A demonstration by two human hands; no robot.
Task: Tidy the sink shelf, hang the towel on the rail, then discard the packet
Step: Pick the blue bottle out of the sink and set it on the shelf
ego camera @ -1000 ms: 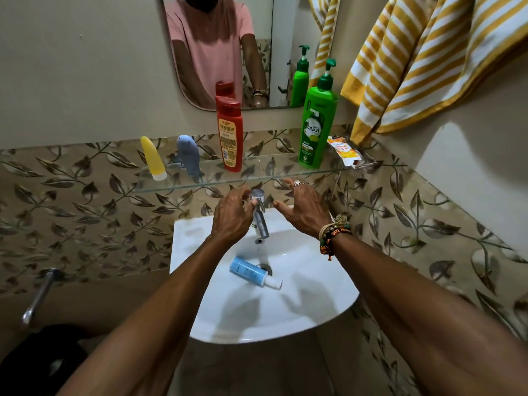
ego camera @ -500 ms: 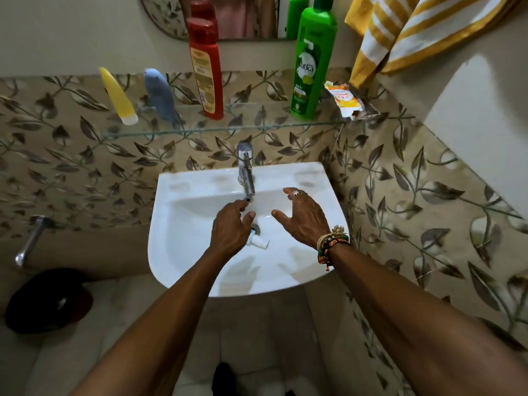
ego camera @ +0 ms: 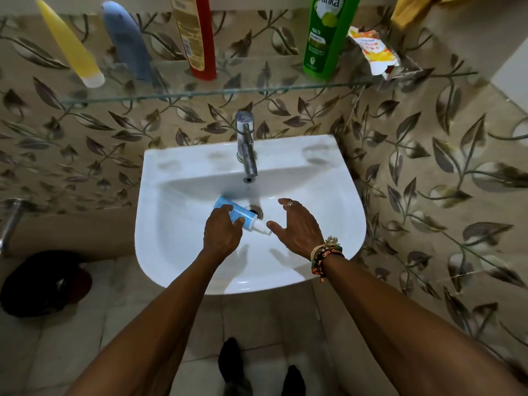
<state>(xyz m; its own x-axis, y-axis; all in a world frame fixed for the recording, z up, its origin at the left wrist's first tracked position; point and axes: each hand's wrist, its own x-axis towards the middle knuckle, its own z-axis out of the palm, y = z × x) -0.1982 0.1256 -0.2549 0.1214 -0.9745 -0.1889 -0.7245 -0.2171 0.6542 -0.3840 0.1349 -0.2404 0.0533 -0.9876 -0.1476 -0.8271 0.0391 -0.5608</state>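
Observation:
A blue tube [ego camera: 238, 214] with a white cap lies in the white sink [ego camera: 177, 230] beside the drain. My left hand [ego camera: 221, 231] has its fingers and thumb closed around the tube. My right hand [ego camera: 297, 227] hovers open just right of the cap, holding nothing. On the glass shelf [ego camera: 257, 91] stand a yellow tube [ego camera: 70, 45], a grey-blue tube [ego camera: 128, 41], a red bottle [ego camera: 197, 35] and a green bottle [ego camera: 327, 35]. A torn orange-and-white packet [ego camera: 374, 51] lies at the shelf's right end. A corner of the yellow striped towel [ego camera: 411, 8] shows at the top right.
A chrome tap [ego camera: 246, 147] juts over the basin. Leaf-patterned tiles cover the walls. A dark round object [ego camera: 43, 284] sits on the floor at left, below a metal pipe [ego camera: 10, 221]. My feet [ego camera: 257, 370] show under the sink.
My view has tilted further down. Both hands dropped from the tap into the basin, and my left hand has closed on the blue tube.

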